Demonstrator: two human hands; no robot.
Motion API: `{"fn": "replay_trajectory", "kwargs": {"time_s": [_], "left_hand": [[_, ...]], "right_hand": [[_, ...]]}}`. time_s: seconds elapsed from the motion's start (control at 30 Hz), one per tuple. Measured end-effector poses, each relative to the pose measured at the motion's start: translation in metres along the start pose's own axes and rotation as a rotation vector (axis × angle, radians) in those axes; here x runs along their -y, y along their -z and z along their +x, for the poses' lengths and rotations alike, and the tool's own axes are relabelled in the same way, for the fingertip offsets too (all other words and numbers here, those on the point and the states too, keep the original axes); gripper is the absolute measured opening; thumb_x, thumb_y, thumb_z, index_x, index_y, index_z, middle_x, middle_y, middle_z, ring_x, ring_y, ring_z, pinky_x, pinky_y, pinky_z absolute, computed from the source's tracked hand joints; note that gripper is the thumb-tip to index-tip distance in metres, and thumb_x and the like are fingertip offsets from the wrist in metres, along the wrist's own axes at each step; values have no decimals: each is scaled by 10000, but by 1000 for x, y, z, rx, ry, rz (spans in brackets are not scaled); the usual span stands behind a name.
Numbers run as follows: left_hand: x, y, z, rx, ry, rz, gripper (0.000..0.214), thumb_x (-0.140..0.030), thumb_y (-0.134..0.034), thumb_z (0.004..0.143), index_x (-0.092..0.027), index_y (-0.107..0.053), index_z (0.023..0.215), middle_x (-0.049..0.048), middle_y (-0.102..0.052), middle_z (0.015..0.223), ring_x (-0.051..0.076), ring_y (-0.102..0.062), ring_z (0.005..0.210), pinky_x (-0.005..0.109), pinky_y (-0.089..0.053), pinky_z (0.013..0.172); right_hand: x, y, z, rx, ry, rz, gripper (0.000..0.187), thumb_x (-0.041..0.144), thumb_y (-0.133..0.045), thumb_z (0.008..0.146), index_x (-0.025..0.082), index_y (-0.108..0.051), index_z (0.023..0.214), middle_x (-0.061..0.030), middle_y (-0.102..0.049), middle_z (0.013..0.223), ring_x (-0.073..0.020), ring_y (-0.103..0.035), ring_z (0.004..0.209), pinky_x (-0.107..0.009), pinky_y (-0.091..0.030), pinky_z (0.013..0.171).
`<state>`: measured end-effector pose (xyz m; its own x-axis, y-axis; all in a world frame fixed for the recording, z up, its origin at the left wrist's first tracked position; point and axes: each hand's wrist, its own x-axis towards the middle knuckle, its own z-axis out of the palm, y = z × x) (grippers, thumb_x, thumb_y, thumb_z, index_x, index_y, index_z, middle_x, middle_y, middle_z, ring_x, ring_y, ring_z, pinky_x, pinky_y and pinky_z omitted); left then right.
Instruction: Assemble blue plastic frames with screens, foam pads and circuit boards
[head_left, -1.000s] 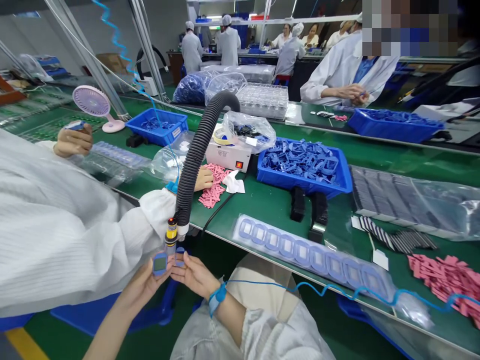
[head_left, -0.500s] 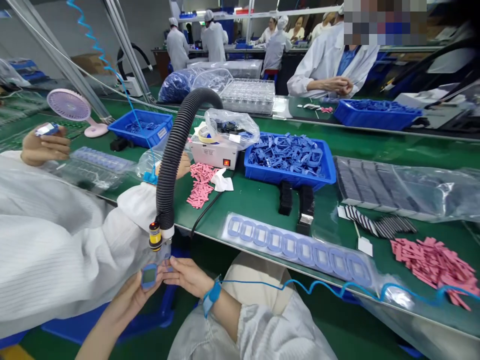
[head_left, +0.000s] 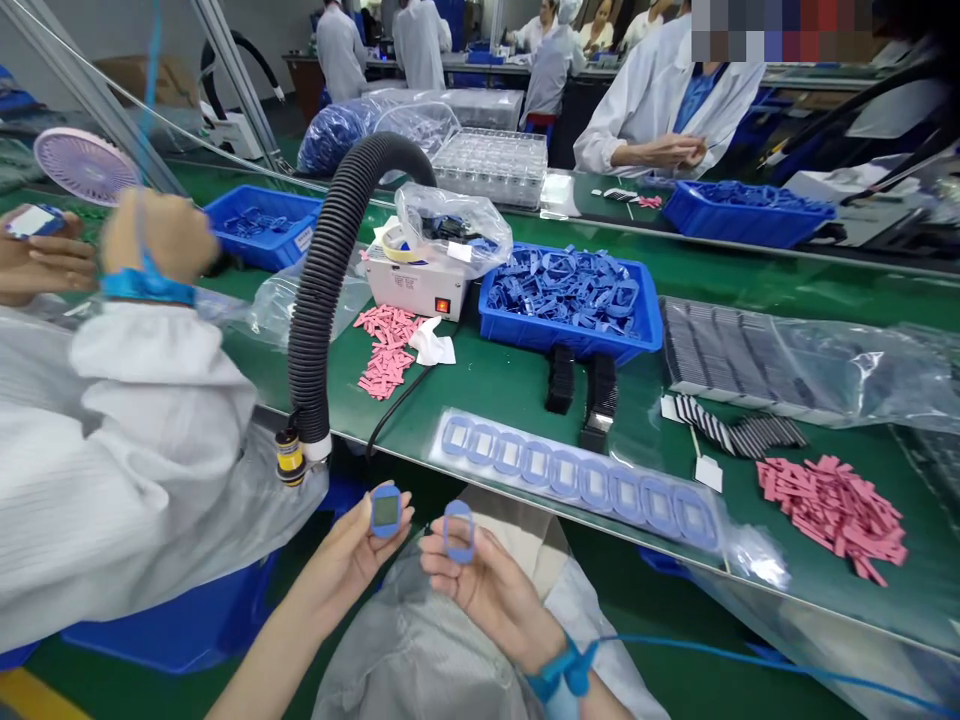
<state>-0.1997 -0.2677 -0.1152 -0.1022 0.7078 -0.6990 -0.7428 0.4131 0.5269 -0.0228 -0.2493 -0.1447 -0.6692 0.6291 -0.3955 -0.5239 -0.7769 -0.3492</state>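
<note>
My left hand (head_left: 352, 545) grips a small blue casing with a dark grey-green screen (head_left: 386, 511) in its middle, screen face up. Close by on the right, my right hand (head_left: 487, 580) holds a blue-rimmed clear cover (head_left: 459, 532) between thumb and fingers; skin shows through its window. The two pieces are apart, both over my lap in front of the bench edge. A blue wrist strap (head_left: 561, 672) with a cord circles my right wrist. Above the hands, on the bench, lies a strip of similar blue-rimmed covers (head_left: 566, 474).
A black flexible hose (head_left: 309, 320) arches down left of my hands. Behind the strip stand a blue bin of blue parts (head_left: 645, 345) and black stacks (head_left: 600, 400). Pink strips (head_left: 832, 510) lie at right. A co-worker's sleeve (head_left: 150, 400) is close on my left.
My hands have moved away from the hose end, to the right, and apart from each other. The clear cover now shows plainly in my right hand. The co-worker's arm has swung left.
</note>
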Motion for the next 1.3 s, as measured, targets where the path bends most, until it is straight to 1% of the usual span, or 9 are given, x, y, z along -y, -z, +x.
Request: {"fn": "replay_trajectory", "kwargs": {"time_s": [0.07,0.2,0.3,0.4,0.63,0.8,0.97,1.1,1.3], "left_hand": [[5,-23,-14,53,18,-26,148,-182,-621,861,-170,-715,975,69,-791,887,186,-743,785,295,-585,783],[14,-66,-39,330,72,-111,233,-312,-770,727,-214,-732,934,18,-795,870,161,-742,788,215,-580,729],[21,-90,-50,431,88,-166,213,-343,-738,755,-223,-737,931,-1,-793,906,134,-733,829,188,-565,780],[28,-106,-56,468,118,-192,203,-343,-685,805,-198,-738,937,4,-792,908,126,-722,886,166,-549,816],[49,-120,-55,392,144,-258,215,-328,-617,865,-198,-717,1004,23,-781,981,145,-712,958,188,-540,877],[61,-130,-54,335,133,-292,223,-330,-605,875,-188,-723,1000,40,-786,961,161,-720,939,212,-549,870],[64,-138,-55,326,117,-261,235,-346,-641,846,-212,-709,1026,26,-772,1028,160,-705,985,216,-546,881],[66,-140,-55,320,123,-229,215,-326,-609,872,-203,-711,1016,41,-759,1064,181,-696,1011,255,-527,933],[69,-142,-53,280,146,-227,221,-312,-580,892,-214,-705,1046,45,-750,1096,201,-679,1052,288,-529,947]], "right_hand": [[18,-12,-19,15,25,20,462,529,-783,634,181,-703,927,-78,-741,895,-163,-694,771,-263,-522,679],[45,-29,-45,62,111,71,355,500,-762,680,229,-722,905,-68,-746,882,-143,-694,737,-229,-519,621],[56,-33,-56,60,188,103,304,500,-749,697,270,-732,896,-51,-749,863,-131,-692,739,-206,-519,595],[63,-30,-64,8,240,93,301,522,-731,707,286,-735,893,-42,-744,832,-119,-680,717,-199,-517,591],[70,-14,-75,-74,361,-25,349,591,-654,748,296,-730,920,-53,-729,849,-118,-661,732,-217,-524,622],[74,-9,-81,-88,428,-10,285,539,-671,765,316,-734,931,-41,-736,876,-112,-675,754,-208,-534,637],[87,-5,-90,-115,463,-58,262,502,-700,756,321,-735,943,-57,-744,928,-146,-693,811,-244,-549,664],[95,-2,-96,-162,494,-117,281,530,-685,757,313,-739,928,-79,-744,903,-163,-696,765,-270,-551,625],[96,-7,-94,-117,474,-77,269,531,-680,762,307,-747,894,-50,-758,862,-132,-716,751,-207,-567,631]]}}
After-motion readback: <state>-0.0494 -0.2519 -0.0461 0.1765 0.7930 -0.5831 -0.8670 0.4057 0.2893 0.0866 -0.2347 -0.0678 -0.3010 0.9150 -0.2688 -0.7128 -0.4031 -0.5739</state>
